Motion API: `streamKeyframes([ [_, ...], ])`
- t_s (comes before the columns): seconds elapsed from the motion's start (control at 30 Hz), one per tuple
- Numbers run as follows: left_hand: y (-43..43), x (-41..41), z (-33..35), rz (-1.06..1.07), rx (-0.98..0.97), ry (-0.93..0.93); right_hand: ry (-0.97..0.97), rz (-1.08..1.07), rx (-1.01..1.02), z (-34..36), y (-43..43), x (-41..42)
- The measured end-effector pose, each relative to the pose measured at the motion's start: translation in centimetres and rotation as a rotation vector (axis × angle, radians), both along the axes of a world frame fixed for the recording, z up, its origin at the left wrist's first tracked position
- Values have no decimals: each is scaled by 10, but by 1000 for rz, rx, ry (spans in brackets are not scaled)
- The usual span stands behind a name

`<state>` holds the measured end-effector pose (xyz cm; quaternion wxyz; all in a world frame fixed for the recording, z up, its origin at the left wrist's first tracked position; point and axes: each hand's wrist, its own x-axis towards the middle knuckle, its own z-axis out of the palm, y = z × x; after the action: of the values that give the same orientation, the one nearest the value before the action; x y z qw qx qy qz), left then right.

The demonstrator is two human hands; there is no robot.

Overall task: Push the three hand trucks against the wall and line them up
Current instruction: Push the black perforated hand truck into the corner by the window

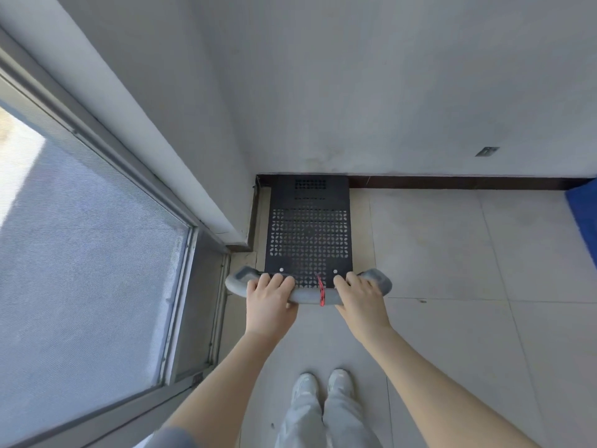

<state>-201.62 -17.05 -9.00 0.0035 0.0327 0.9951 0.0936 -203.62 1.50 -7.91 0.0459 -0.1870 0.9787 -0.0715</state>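
You face a grey wall (387, 85) whose dark baseboard (452, 182) meets the far edge of the hand truck (308, 227), its black perforated deck lying in the corner on the tiled floor (452, 253), wheels hidden beneath. At the right edge a blue object (583, 215) is cut off and hard to identify. Your left hand (268, 300) and right hand (360, 297) each wrap their fingers tight around the grey handle bar (310, 297), a red cord (321, 291) tied between them.

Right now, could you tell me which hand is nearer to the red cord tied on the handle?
Right. The right hand grips the handle just beside the red cord; the left hand grips farther along, across the cord.
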Motion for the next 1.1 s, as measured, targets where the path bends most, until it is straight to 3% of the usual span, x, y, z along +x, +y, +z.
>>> streamKeyframes([
  [0.4,-3,-43,13,10,30,-83,-92,-57,-12,12,-3,-41],
  [0.63,-12,-40,37,-122,93,-311,-311,-31,-73,26,4,-42],
  [0.87,11,-57,101,-174,109,-198,-275,-149,-150,94,45,-40],
  [1.1,85,-68,175,-412,93,-12,-55,-332,-138,187,95,-17],
])
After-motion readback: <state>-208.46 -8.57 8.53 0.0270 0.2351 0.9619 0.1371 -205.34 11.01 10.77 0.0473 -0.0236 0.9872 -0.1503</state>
